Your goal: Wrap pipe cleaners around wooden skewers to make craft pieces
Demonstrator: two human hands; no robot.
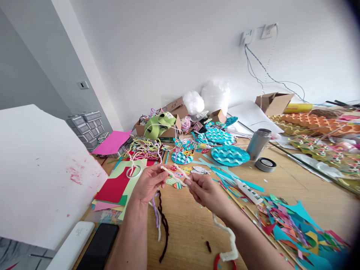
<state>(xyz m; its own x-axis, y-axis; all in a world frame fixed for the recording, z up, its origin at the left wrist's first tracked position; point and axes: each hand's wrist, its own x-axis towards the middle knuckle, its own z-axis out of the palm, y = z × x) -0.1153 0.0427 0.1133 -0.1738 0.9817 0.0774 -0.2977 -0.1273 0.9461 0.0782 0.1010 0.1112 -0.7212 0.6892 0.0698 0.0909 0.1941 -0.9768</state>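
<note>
Near the middle of the head view, a strand of white yarn (176, 176) is stretched between my two hands above the table. My left hand (147, 183) pinches one part of it between thumb and fingertips. Fingers closed, my right hand (204, 191) grips the same yarn, which forms a narrow loop between the hands. A thick white yarn tail (232, 240) runs below my right forearm to a red ring-shaped handle (225, 262), cut off by the frame edge. Under my left hand lie dark brown yarn (163, 228) and purple yarn (155, 212).
Colored paper sheets (115, 183), a black phone (98, 245) and a white board (45, 172) are at left. A grey thermos (258, 144), its lid (266, 164), a glue bottle (249, 191) and paper scraps (298, 228) lie right. Blue wavy discs (229, 155) stand behind.
</note>
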